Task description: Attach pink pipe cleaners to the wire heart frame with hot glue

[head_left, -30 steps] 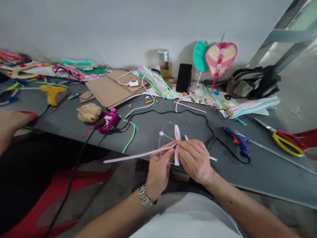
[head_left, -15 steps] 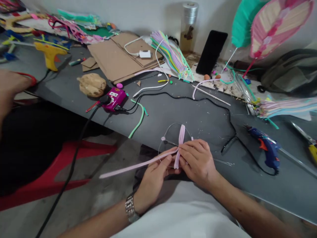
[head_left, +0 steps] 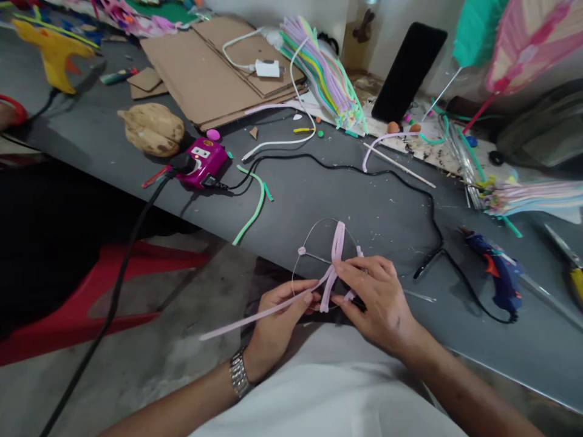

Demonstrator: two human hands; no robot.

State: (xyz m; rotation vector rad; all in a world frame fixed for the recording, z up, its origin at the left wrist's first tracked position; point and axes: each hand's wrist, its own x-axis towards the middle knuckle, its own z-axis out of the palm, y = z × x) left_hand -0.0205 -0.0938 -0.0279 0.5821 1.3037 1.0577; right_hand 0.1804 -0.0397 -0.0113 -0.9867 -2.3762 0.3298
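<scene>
Now, at lower centre, the right hand point(head_left: 380, 300) has parted thumb and forefinger, forefinger touching the pink bundle point(head_left: 337, 243) across the wire ring point(head_left: 334, 218), while the left hand point(head_left: 277, 312) stays clamped on the pale strip point(head_left: 255, 317); control of the strip seems mainly left-handed, any hidden right-hand grip I cannot tell. Beyond, a black cord point(head_left: 401, 173) crosses between work and multicoloured stems point(head_left: 323, 73) at upper centre; blue glue gun point(head_left: 500, 273) at right

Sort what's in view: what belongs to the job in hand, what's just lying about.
In the job:
- pale pink strips, pinched by the left hand, touched by the right hand
- wire frame
- perhaps the blue glue gun

Apparently not involved:
- cardboard sheets
- black phone
- white charger
</scene>
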